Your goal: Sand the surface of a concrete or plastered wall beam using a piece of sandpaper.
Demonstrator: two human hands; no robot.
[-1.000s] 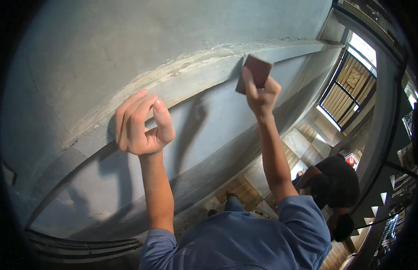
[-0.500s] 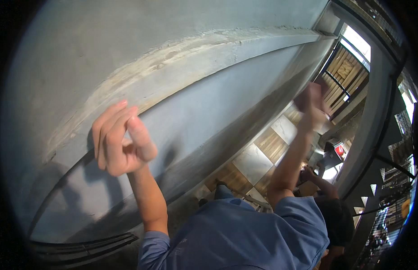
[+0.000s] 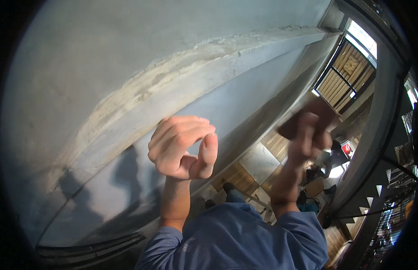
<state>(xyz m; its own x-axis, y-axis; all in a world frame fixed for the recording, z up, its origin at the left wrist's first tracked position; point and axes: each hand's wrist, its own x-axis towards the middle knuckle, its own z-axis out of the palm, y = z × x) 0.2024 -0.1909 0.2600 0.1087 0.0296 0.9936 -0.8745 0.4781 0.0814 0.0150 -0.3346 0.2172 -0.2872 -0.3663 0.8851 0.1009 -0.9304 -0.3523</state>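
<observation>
In front of the grey plastered wall (image 3: 123,54), my left hand (image 3: 182,146) is raised with its fingers loosely curled. The thumb stands off the palm, and I see nothing in that hand. A flat, dark reddish-brown sheet (image 3: 320,113), sandpaper by its look, is in my right hand (image 3: 308,139). My thumb lies over the sheet. Motion blurs both this hand and the sheet, and they are apart from the wall. A rough pale ledge (image 3: 146,92) runs along the wall beyond my left hand.
Below are floor tiles (image 3: 258,159) in marble and wood patterns. A slatted wooden gate (image 3: 346,74) stands at the far right, with a dark red-marked container (image 3: 341,150) nearer. Black metal bars (image 3: 92,252) cross the lower left. A dark jagged-edged stair frame (image 3: 375,180) rises at the right.
My left hand has moved right. My right hand has turned, showing the sheet's flat face more fully. The dark-clothed person at lower right is now out of sight.
</observation>
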